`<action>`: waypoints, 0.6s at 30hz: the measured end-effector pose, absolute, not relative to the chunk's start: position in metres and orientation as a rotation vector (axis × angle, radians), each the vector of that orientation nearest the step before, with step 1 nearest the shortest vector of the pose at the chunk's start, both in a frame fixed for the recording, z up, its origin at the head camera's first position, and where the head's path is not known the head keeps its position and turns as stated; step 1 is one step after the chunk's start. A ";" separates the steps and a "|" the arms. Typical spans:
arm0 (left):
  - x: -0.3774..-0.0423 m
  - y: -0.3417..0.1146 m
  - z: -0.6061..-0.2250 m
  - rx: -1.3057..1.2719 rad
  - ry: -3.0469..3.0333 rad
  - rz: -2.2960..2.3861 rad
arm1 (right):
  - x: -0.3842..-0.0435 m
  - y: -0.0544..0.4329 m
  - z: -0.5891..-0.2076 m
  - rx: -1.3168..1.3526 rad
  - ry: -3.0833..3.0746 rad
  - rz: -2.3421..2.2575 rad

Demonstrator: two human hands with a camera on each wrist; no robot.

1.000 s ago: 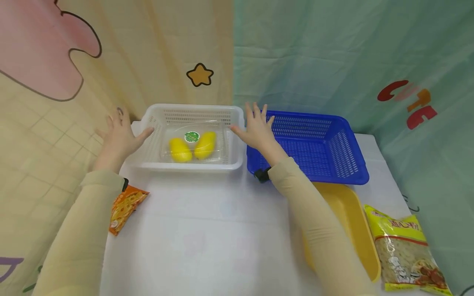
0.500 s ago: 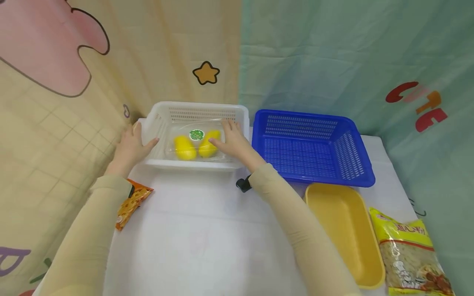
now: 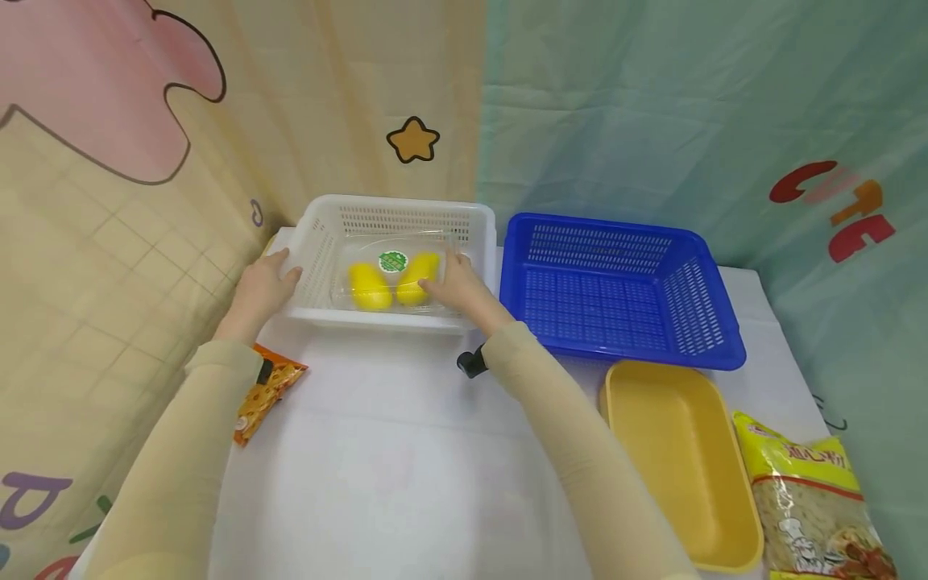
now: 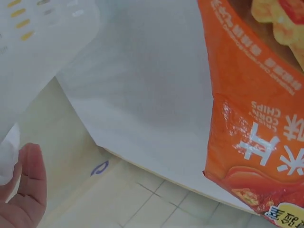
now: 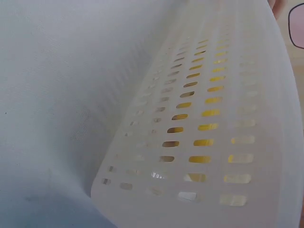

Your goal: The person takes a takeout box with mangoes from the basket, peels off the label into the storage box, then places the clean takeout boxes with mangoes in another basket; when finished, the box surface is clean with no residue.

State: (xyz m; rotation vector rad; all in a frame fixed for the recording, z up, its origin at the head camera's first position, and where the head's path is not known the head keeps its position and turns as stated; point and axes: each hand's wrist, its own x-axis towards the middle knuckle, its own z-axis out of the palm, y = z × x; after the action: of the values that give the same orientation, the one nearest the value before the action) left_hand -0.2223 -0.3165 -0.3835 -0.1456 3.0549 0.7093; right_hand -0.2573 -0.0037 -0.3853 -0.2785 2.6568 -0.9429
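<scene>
A white plastic basket [image 3: 377, 320] stands at the back left of the table. Inside it lies a clear plastic box [image 3: 394, 263] with a round green label and two yellow fruits [image 3: 370, 287], mango-like in shape. My left hand [image 3: 258, 294] grips the basket's left rim; in the left wrist view its fingers [image 4: 31, 183] bend up around the white edge. At the box's right end, my right hand [image 3: 466, 290] holds it, thumb over the front near one fruit and fingers at the far side. The right wrist view shows mainly the slotted basket wall [image 5: 190, 128].
A blue basket [image 3: 623, 354] stands right of the white one, with a yellow tray [image 3: 677, 459] in front of it. Farther right lies a yellow-topped food bag [image 3: 812, 499]. An orange chips bag [image 3: 268, 391] lies beside my left wrist. Curtains hang behind the baskets.
My right hand has moved left from above the blue basket's edge into the white basket, onto the clear box. My left hand has come down onto the white basket's left rim.
</scene>
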 end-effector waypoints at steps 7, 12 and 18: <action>-0.221 -0.325 -0.384 -0.269 2.914 1.065 | -0.259 -0.003 -0.388 -0.163 2.621 -1.020; -0.223 -0.330 -0.384 -0.295 2.828 1.215 | -0.262 -0.005 -0.390 -0.109 2.612 -1.053; -0.223 -0.333 -0.384 -0.415 2.615 1.406 | -0.263 -0.007 -0.391 -0.054 2.578 -1.088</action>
State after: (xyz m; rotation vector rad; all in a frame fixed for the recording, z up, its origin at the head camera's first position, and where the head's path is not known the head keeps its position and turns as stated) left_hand -0.2235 -0.3334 -0.3839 -0.4154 2.6152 1.4059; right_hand -0.2628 -0.0069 -0.3914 -0.0536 2.5785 -1.0879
